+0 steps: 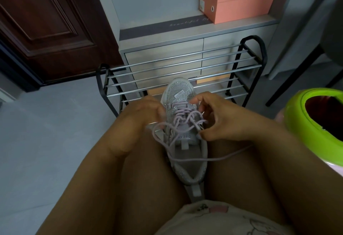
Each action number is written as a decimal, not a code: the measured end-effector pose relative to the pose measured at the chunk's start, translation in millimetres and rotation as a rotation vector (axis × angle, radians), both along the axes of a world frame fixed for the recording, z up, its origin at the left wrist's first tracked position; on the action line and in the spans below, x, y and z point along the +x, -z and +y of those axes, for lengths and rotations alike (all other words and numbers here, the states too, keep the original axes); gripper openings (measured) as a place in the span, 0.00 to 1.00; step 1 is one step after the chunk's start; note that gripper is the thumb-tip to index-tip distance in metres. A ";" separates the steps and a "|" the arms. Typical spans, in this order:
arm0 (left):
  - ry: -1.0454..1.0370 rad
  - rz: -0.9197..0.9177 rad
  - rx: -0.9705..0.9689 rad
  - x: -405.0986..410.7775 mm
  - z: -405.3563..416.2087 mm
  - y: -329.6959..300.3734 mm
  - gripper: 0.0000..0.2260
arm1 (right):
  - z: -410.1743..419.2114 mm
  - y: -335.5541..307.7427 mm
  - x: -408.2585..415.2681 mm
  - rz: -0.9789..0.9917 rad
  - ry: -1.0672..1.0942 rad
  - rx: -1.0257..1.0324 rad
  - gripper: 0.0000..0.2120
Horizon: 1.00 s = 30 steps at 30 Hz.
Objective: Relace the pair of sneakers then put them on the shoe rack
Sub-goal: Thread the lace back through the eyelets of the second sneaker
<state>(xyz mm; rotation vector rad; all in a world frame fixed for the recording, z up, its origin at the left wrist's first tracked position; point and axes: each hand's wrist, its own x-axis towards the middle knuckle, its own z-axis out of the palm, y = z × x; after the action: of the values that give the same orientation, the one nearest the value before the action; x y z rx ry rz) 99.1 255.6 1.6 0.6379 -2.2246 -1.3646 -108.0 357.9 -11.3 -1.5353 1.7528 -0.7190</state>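
Note:
A grey glittery sneaker [182, 93] lies between my thighs, toe pointing away from me toward the shoe rack [181, 71]. Its pale lilac lace [187, 121] runs loosely through the eyelets, and one loose end trails to the right over my thigh. My left hand [143, 115] grips the sneaker's left side by the eyelets. My right hand [217, 117] is on the right side and pinches the lace between thumb and fingers. The second sneaker is not in view.
The black-framed rack with metal bars stands on the grey floor against a grey cabinet [163, 49]. Pink boxes [239, 2] sit on the cabinet ledge. A green-rimmed bin [306, 123] is at my right, a dark wooden door [46, 26] at the left.

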 end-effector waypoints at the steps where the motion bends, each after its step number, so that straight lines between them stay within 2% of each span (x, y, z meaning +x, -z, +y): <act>1: -0.037 -0.105 -0.120 -5.8 2.7 0.8 0.12 | 0.3 -1.2 0.6 0.003 -0.009 0.007 0.36; 3: -0.094 -0.220 -0.196 -19.3 11.5 0.0 0.16 | 0.7 -2.2 1.3 0.009 -0.022 0.019 0.38; 5: -0.071 -0.249 -0.299 -27.6 17.8 0.7 0.17 | 0.4 -0.4 0.5 0.011 -0.028 0.031 0.40; 8: -0.044 -0.328 -0.405 -30.1 20.5 6.7 0.11 | 0.7 2.0 -0.8 0.039 -0.034 0.040 0.41; 10: -0.055 -0.361 -0.385 -30.1 20.2 12.1 0.07 | 0.7 2.5 -1.5 0.056 -0.038 0.039 0.41; 15: 0.055 -0.259 -0.279 -30.6 13.8 15.8 0.07 | 0.6 2.7 -1.7 0.082 -0.028 0.034 0.41; 18: 0.010 -0.320 -0.333 -31.3 18.1 17.2 0.10 | -0.1 2.3 -0.6 0.104 -0.031 0.028 0.42; 20: -0.028 -0.405 -0.345 -32.9 22.8 17.6 0.07 | -0.1 2.7 0.1 0.095 -0.040 0.035 0.43; 22: -0.040 -0.434 -0.289 -33.8 28.3 14.4 0.02 | 1.0 2.8 1.0 0.102 -0.041 0.045 0.45; 25: 0.002 -0.368 -0.189 -31.6 31.1 2.8 0.02 | 1.8 3.8 1.2 0.129 -0.032 0.046 0.46; 30: 0.096 0.011 0.382 -11.6 18.0 -9.8 0.05 | 0.9 4.6 -2.0 0.130 -0.021 0.057 0.42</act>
<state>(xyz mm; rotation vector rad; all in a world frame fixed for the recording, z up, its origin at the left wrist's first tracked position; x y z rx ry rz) 87.4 273.6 11.3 0.6532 -2.0223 -1.8595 -110.1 358.9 -15.8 -1.5903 1.8330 -0.5643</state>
